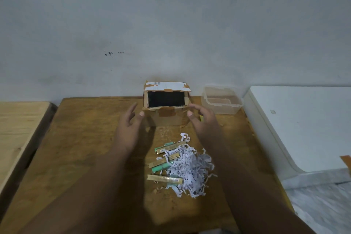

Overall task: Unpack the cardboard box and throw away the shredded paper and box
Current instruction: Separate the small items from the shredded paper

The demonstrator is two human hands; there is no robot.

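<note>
Forearms: both reach forward from the near edge over the wooden table (pixel 85 148), one on each side of the loose pile.
Shredded paper (pixel 191 167): a white, tangled heap on the table near the middle, between the forearms and closer to the right one, with stray strips around its edge.
Gold packets (pixel 164 179): several slim boxes lying flat at the heap's left side, partly under the strips.
Green tubes (pixel 161 167): lying among the packets, also flat.
Left hand (pixel 127 125): palm turned inward, fingers straight and spread, thumb out toward the box's near left corner, holding nothing.
Right hand (pixel 204 121): mirrors it, fingers loosely extended beside the box's right wall, thumb in front of the near right corner; whether either hand touches the card I cannot tell.
Cardboard box (pixel 166 119): upright at the table's far edge against the wall, between the two hands, top open, inside dark; brown tape patches on the front, and a torn white label on the raised far flap.
Open room: bare tabletop to the left of the box and the left hand.
Clear container (pixel 222 104): lidless, just right of the box at the far right corner.
Pale wood surface (pixel 17 129): beside the table's left edge.
White slab (pixel 303 119): along the right edge.
Wall (pixel 171 24): grey, with small dark specks.
</note>
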